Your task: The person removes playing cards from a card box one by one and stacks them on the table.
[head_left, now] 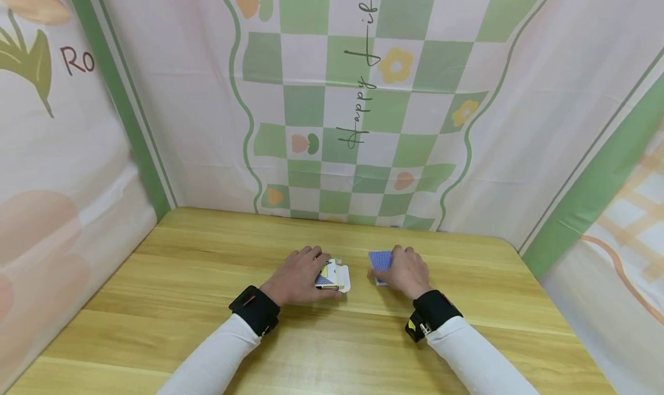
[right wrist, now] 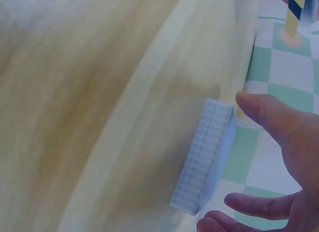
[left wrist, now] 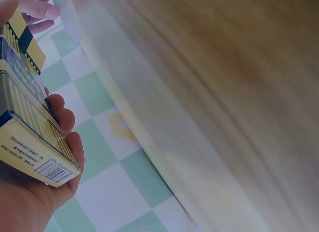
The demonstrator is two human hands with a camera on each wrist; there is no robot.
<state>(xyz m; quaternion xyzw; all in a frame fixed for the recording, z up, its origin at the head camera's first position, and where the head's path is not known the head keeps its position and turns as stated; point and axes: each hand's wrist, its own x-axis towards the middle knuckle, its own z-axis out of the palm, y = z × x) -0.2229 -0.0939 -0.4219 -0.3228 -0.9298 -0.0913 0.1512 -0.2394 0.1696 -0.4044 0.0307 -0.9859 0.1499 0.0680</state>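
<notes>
Currently, your left hand [head_left: 298,277] is gripping the card box [head_left: 332,273], thumb and fingers curling round its sides. Just right of that box, the blue-backed deck [head_left: 380,260] is lying on the table [head_left: 321,349]. Your right hand [head_left: 408,271] is bracketing the deck with thumb and fingers spread wide; in the right wrist view gaps are showing, so it seems to be holding nothing.

For a clean hold, you should be squaring the cards first, pressing evenly on two opposite edges so none are fanning out, while your left hand is keeping light pressure so the box's walls are not buckling.

The box's open end, with its flap [head_left: 344,278], is pointing right, toward the deck; its long axis seems to be running left to right. The deck's long axis is probably running away from you, crossing the box's, but your right hand is hiding part of it.
</notes>
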